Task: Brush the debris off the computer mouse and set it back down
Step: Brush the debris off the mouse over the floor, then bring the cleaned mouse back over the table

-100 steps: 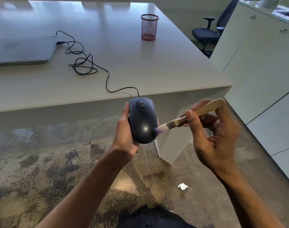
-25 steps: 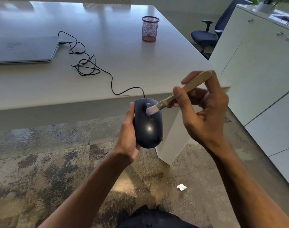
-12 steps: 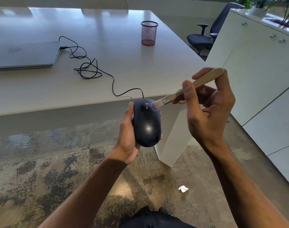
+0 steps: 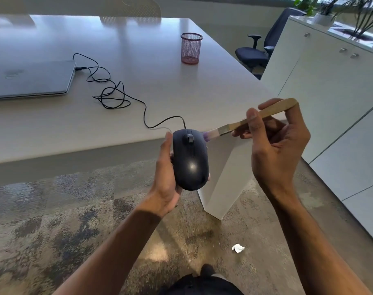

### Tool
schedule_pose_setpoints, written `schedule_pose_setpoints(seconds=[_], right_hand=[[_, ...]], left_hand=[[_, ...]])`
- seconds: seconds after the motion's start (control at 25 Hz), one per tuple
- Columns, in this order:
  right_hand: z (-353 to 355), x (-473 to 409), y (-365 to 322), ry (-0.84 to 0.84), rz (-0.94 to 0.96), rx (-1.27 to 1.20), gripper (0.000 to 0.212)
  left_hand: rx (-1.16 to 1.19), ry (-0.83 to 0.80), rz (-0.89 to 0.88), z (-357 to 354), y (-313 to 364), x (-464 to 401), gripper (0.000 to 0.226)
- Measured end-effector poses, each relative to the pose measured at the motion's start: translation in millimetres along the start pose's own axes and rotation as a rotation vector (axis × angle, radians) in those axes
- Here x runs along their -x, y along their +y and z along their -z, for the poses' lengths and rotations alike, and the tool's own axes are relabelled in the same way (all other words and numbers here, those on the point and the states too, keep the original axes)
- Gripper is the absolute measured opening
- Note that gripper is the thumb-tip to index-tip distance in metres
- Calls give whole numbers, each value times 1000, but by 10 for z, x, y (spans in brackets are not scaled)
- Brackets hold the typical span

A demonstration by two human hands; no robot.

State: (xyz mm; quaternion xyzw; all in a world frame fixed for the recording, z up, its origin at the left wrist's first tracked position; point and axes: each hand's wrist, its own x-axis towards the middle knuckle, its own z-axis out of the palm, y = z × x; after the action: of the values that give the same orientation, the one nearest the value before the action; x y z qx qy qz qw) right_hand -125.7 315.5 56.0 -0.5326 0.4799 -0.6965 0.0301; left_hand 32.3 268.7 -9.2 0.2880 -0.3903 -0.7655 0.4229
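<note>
You have one computer mouse (image 4: 190, 160), one brush (image 4: 248, 119), one closed laptop (image 4: 30, 80), one mesh pen cup (image 4: 191, 48) and one scrap of crumpled paper (image 4: 237, 248) in view. Your left hand (image 4: 166, 177) grips the mouse from its left side, thumb along the edge and fingers curled under it, holding it in the air just in front of the surface (image 4: 181, 88) edge, above the carpeted floor. The mouse's long axis runs away from you, with the scroll wheel end pointing toward the surface and the rounded back end toward you; its top faces up. Its black cable (image 4: 117, 96) leads from the front end across the surface in loose coils to the laptop. Your right hand (image 4: 275, 145) pinches the brush's wooden handle between thumb and fingers, bristles pointing left and touching the mouse's front right edge. The pen cup stands upright on the surface, well apart from the mouse; you cannot tell what it holds. The paper scrap lies on the floor.
</note>
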Motion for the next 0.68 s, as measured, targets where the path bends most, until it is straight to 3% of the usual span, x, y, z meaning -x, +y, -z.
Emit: schedule_pose_setpoints(seconds=[0.16, 0.4, 0.68], right_hand=[[-13, -113, 207, 21, -41, 7, 12], [-62, -551, 612, 42, -77, -5, 13], [-235, -1209, 1169, -13, -96, -54, 12]], left_hand=[[31, 41, 10, -37, 53, -185, 69], [-33, 309, 18, -134, 246, -789, 55], [-44, 367, 3, -104, 473, -1765, 54]])
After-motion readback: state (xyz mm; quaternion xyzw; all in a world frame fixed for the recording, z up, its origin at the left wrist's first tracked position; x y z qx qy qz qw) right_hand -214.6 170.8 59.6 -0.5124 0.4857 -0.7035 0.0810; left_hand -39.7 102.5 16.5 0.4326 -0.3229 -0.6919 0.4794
